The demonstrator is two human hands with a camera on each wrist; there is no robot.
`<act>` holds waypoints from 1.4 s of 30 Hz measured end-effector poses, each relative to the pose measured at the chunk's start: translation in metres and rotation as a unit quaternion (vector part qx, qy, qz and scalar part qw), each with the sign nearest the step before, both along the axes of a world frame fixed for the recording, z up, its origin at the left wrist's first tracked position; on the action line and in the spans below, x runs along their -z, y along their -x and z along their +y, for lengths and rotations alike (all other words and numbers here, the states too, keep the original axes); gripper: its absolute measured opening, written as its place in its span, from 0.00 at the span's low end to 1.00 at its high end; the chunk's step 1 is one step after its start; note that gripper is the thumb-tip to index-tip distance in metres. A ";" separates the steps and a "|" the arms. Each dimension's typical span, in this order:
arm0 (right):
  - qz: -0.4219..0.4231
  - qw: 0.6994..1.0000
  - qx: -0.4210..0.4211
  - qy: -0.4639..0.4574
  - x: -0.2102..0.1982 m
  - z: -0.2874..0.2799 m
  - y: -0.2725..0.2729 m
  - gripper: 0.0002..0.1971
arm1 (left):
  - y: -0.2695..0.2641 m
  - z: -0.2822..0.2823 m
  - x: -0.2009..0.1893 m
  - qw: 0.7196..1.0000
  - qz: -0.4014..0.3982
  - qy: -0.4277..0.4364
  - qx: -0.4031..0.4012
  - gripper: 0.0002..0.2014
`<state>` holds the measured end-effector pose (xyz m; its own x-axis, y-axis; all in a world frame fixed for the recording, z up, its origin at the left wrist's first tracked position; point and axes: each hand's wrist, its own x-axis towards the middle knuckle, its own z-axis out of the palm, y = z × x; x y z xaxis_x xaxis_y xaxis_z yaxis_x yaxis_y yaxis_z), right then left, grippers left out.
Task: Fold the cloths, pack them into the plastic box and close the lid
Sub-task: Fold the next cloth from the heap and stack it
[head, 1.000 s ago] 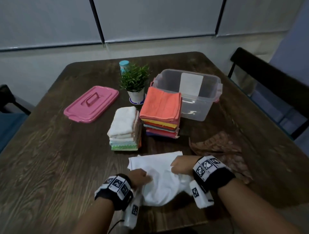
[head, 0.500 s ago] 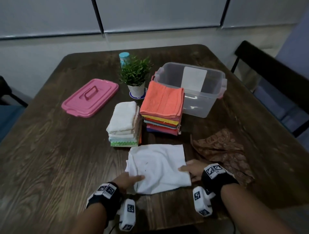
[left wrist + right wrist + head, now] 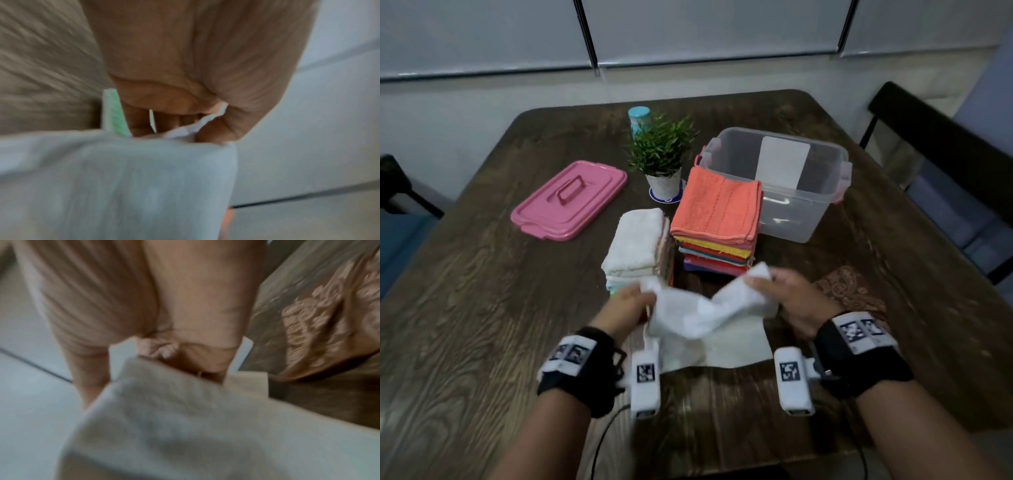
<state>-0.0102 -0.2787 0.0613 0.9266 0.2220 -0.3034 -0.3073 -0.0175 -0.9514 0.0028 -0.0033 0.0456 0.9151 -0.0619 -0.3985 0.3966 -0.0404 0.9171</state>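
A white cloth (image 3: 698,315) hangs lifted over the near middle of the table, its lower edge still lying on the wood. My left hand (image 3: 630,305) pinches its far left corner and my right hand (image 3: 784,291) pinches its far right corner. Both wrist views are blurred but show the white cloth (image 3: 123,186) (image 3: 174,426) gripped between curled fingers. Behind it stand two folded stacks: a pale one topped by a white towel (image 3: 635,243) and a colourful one topped by an orange cloth (image 3: 717,205). The clear plastic box (image 3: 808,205) stands empty behind the orange stack. The pink lid (image 3: 570,200) lies at the left.
A brown patterned cloth (image 3: 852,291) lies unfolded right of my right hand. A small potted plant (image 3: 662,154) and a blue-capped bottle (image 3: 638,118) stand behind the stacks. A dark chair (image 3: 945,154) is at the table's right side.
Half a second ago the white cloth lay flat with my hands at its near corners. Now both hands have taken its far corners and lifted them off the table.
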 end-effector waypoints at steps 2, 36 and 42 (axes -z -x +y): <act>-0.044 0.995 0.025 -0.082 -0.032 -0.003 -0.005 0.27 | -0.013 -0.003 -0.035 0.993 -0.054 0.109 -0.014 0.16; -0.176 0.972 0.154 -0.030 -0.130 -0.002 -0.014 0.17 | -0.032 -0.011 -0.107 0.983 -0.144 0.059 -0.093 0.09; -0.150 0.965 0.172 -0.129 -0.126 0.000 -0.014 0.15 | -0.032 -0.003 -0.104 0.995 -0.094 0.039 0.002 0.17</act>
